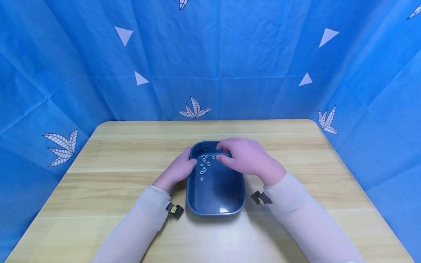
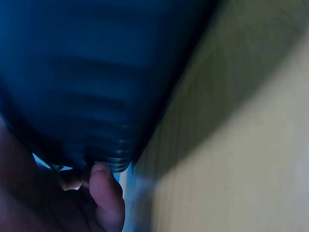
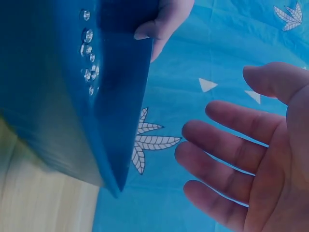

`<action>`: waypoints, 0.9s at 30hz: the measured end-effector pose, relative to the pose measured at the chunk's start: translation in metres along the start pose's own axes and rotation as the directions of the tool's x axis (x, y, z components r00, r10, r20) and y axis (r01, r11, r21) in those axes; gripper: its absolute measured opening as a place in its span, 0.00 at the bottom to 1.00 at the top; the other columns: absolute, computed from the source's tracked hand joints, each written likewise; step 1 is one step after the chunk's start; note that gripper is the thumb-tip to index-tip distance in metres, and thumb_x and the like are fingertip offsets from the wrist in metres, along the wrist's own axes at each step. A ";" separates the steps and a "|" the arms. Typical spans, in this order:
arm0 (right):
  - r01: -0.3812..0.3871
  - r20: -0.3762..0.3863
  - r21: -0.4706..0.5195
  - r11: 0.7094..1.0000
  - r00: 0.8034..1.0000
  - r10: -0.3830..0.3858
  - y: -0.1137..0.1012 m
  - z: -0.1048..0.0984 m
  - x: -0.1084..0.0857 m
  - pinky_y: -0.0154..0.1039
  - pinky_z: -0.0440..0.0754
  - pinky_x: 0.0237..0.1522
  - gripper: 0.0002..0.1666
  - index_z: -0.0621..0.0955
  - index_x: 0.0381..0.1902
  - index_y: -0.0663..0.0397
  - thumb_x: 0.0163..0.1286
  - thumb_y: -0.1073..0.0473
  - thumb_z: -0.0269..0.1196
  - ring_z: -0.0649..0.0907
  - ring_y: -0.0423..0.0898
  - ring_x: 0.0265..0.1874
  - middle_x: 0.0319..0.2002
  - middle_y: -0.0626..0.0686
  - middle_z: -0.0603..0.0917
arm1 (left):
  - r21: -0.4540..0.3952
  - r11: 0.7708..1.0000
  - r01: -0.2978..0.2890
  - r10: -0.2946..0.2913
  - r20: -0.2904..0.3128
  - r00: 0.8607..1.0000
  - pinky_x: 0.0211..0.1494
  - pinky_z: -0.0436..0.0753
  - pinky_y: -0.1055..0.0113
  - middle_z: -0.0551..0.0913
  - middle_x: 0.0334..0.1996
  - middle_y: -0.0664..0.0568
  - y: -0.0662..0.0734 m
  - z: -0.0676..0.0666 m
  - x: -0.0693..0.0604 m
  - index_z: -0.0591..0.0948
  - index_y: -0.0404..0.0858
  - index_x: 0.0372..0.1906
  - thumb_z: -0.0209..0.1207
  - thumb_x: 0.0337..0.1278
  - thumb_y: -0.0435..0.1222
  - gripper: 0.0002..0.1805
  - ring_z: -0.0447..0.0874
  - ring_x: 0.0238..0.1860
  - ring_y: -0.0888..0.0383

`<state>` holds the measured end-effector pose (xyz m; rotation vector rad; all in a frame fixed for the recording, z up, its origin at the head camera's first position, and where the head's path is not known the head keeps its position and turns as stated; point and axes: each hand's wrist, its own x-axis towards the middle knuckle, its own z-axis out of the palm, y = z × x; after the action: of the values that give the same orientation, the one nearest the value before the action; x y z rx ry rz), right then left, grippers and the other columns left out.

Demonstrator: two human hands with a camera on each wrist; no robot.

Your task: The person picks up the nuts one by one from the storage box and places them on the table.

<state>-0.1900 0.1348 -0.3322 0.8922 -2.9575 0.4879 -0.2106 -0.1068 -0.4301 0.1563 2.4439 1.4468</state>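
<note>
A deep dark blue tray sits near the middle of the table. Several small silver nuts lie scattered on its floor, toward the far left part. My left hand grips the tray's left wall, thumb over the rim and fingers along the outside. Over the far right corner hovers my right hand, holding nothing. In the right wrist view its fingers are spread and relaxed, apart from the tray wall. The left wrist view shows the tray's ribbed outer side close up.
The wooden table extends around the tray on all sides. A blue curtain with white leaves and triangles hangs behind and beside it. Dark wrist cameras sit on both wrists.
</note>
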 end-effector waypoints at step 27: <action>-0.038 0.167 -0.017 0.999 0.985 0.041 -0.018 0.037 0.061 0.46 0.80 0.57 0.24 0.81 0.61 0.47 0.73 0.43 0.59 0.82 0.46 0.52 0.55 0.48 0.85 | 0.025 0.999 -0.028 0.028 0.018 0.999 0.65 0.73 0.44 0.73 0.65 0.45 -0.002 -0.002 0.003 0.62 0.41 0.72 0.44 0.74 0.44 0.27 0.74 0.60 0.45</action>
<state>-0.2283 0.0772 -0.3557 0.9184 -3.1310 0.4123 -0.2138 -0.1086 -0.4319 0.2087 2.4560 1.4211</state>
